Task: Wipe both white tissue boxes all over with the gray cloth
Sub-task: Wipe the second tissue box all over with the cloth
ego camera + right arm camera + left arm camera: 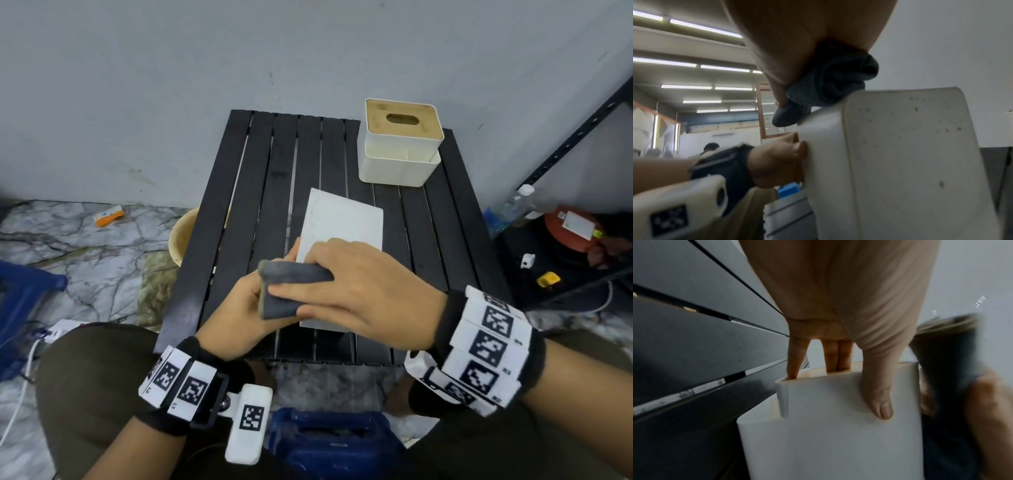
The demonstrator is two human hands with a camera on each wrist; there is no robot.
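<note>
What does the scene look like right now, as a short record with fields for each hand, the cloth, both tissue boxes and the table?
left hand: grips the near tissue box, thumb on the outer wall, fingers inside its open end
right hand: holds the gray cloth against the near box's edge
near tissue box: white, tipped over, speckled flat face up, no lid visible
far tissue box: white, upright, wooden lid on, at the table's far right, untouched
table: black, slatted
</note>
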